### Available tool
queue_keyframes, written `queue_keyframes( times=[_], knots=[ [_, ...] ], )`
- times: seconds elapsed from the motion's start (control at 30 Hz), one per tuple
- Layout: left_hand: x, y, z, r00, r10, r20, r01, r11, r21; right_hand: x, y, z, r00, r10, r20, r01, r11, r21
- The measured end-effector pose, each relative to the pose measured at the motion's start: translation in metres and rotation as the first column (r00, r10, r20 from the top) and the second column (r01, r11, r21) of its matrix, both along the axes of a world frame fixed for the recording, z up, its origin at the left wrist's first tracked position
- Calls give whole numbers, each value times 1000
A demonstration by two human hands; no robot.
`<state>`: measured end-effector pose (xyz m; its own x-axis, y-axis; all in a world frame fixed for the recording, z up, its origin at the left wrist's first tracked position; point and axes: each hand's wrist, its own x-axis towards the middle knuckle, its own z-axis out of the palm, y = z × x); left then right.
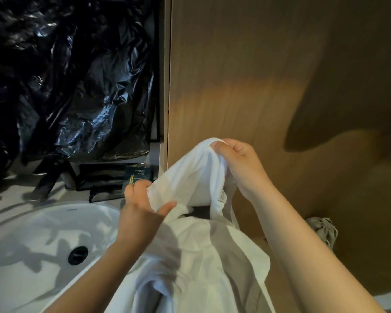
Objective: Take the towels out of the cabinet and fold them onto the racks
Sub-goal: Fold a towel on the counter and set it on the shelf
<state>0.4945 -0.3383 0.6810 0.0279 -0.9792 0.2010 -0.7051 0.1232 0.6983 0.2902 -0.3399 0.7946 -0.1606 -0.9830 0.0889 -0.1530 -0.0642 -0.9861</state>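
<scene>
Gripping a white towel [190, 177] at two points along its top edge, a person stretched it out in front of a wooden cabinet panel [257, 75] at the centre of the frame.

The right hand [237, 163] pinched one bunched corner at the higher point, while the left hand [142, 199] clasped the edge lower and to the left, thumb pressed over the cloth; both were closed on the towel, the rest of which hung down toward the lower centre. A white sink [32, 240] with a dark drain [78, 255] lay at lower left, black plastic sheeting [66, 75] filling the upper left. No rack was in view. The loose lower folds hung just beside the basin and could likely trail into it, and an uneven hold might have skewed the fold.
</scene>
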Motion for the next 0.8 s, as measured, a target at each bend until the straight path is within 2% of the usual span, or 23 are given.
queue_keyframes(
  times=[0.07,0.13,0.2,0.27,0.37,0.47,0.53,0.63,0.73,0.8],
  knots=[
    [6,-13,-4,996,-46,77,27,972,232,2,2,4,1000,0,14,0,1000,8],
    [12,-20,-6,995,-100,14,91,949,301,2,2,9,1000,-11,7,11,1000,29],
    [20,-25,1,995,-72,-76,88,966,241,1,1,14,1000,-30,-4,30,999,36],
    [28,-31,19,993,-57,-104,69,990,120,-1,0,23,998,-55,-2,55,998,39],
    [41,-44,64,991,-126,-36,120,984,-134,-5,-5,41,995,-98,2,98,995,27],
    [47,-54,116,986,-167,4,161,944,-286,-7,-11,66,988,-152,28,152,988,-9],
    [46,-57,146,981,-193,14,186,921,-342,-8,-14,82,977,-202,64,205,978,-46],
    [43,-54,177,959,-281,-32,253,904,-346,-10,-15,104,959,-266,98,276,955,-105],
    [39,-53,181,975,-222,-25,194,896,-400,-13,-10,113,960,-273,64,280,936,-215],
    [34,-53,168,983,-179,43,183,928,-324,-20,-6,102,955,-297,-26,279,920,-275]
  ],
)
